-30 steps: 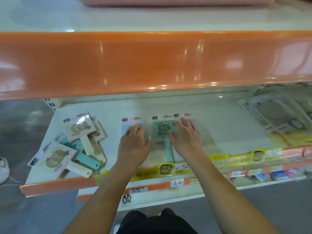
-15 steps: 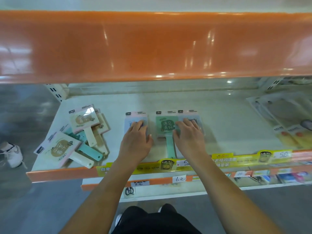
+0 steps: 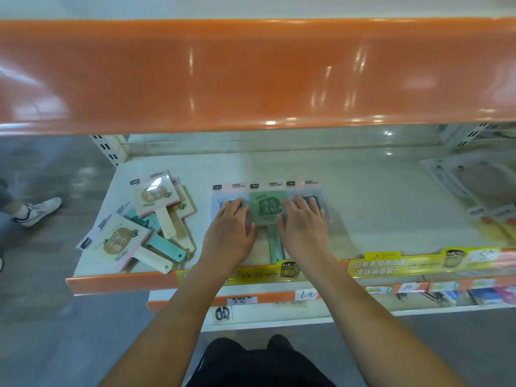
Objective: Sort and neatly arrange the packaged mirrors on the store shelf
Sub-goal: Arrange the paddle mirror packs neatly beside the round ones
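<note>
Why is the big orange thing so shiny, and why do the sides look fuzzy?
Head view: ceiling lights glare in streaks off the glossy orange shelf edge; the wide lens bends it, and the packets at the right smear, while the green mirror stays sharp.

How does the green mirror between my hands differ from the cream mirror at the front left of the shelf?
The green mirror lies square to the shelf edge, handle toward the person; the cream mirror lies skewed, handle pointing right.
The green mirror sits in a tidy row, with the left hand and right hand flat on its neighbours; the cream mirror lies untouched on a jumbled pile.
Both are packaged handheld mirrors with square heads.
</note>
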